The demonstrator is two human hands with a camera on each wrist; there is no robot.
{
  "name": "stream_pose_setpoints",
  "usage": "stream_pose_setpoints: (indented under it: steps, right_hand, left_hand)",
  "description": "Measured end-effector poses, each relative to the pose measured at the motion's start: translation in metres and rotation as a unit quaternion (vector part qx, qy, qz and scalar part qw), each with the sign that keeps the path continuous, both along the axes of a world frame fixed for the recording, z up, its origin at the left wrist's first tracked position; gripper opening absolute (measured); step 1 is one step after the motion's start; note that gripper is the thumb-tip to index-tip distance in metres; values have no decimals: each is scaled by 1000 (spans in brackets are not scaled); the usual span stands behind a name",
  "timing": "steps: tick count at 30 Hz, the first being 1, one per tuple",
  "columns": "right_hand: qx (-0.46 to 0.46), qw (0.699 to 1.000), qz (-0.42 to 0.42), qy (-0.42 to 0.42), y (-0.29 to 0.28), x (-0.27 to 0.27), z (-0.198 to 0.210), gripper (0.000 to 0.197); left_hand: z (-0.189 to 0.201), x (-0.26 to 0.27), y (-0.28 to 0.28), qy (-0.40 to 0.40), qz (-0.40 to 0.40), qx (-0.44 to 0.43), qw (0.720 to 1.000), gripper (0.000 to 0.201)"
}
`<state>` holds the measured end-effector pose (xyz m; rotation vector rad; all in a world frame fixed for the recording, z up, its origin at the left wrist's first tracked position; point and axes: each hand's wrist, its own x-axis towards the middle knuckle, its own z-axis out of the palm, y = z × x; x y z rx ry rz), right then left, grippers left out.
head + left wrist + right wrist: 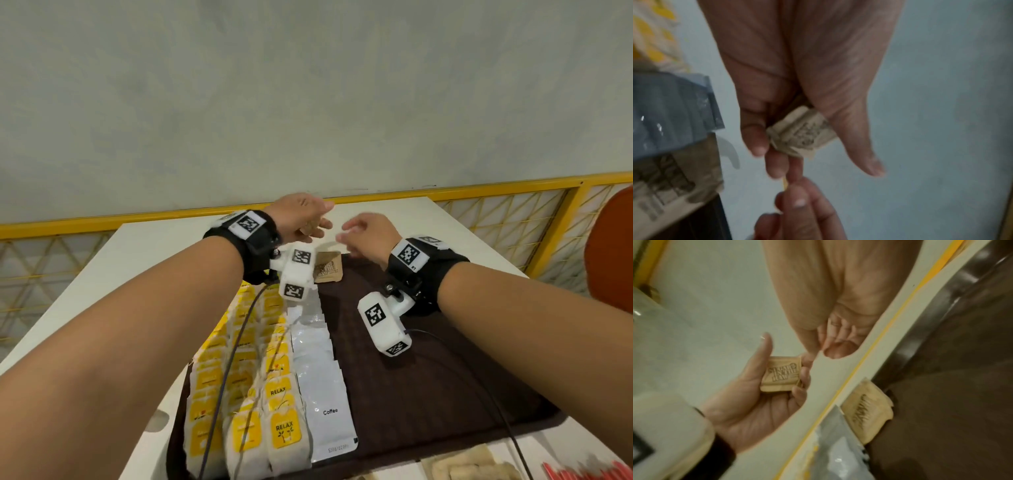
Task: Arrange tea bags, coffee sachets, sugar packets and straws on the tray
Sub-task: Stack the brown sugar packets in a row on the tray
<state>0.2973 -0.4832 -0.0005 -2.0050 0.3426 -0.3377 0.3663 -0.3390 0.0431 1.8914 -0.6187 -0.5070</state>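
Note:
My left hand (315, 222) hovers above the far end of the dark brown tray (428, 394) and grips a small stack of brown sugar packets (781, 374) between thumb and fingers. My right hand (349, 231) is just to its right, fingers loosely curled, tips close to the stack and holding nothing. One brown sugar packet (328, 271) lies on the tray's far end. Rows of yellow-tagged tea bags (246, 387) fill the tray's left side, and a row of silver coffee sachets (322, 377) lies beside them.
The tray sits on a white table (445, 226) with a yellow rail (479, 185) behind it. Red straws (589, 474) and pale beige packets (472, 467) lie at the near right. An orange-red chair (613, 253) stands on the right. Camera cables cross the tray.

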Motion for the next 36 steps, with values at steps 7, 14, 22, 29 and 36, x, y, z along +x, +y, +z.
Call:
stream_pose_setpoints:
  steps: [7,14,22,29,36]
  right_hand:
    - [18,994,72,-84,18,-21,31,20]
    - [44,996,53,-50,32,-21,41,15]
    - [73,994,47,-65,42,-18,40,9]
    - [216,975,49,1,21,-25,30,10]
    - [145,984,13,105,4,-26,-8,18]
  left_hand:
    - [2,-18,25,61,-27,-77,995,75]
    - [5,-25,27,109,-2,-110,988,83]
    - [5,-18,20,106,100,-126,981,59]
    - [0,-12,18,12,15,-65,998,13]
    - [-6,-7,-13,-272,-100,291,912,13]
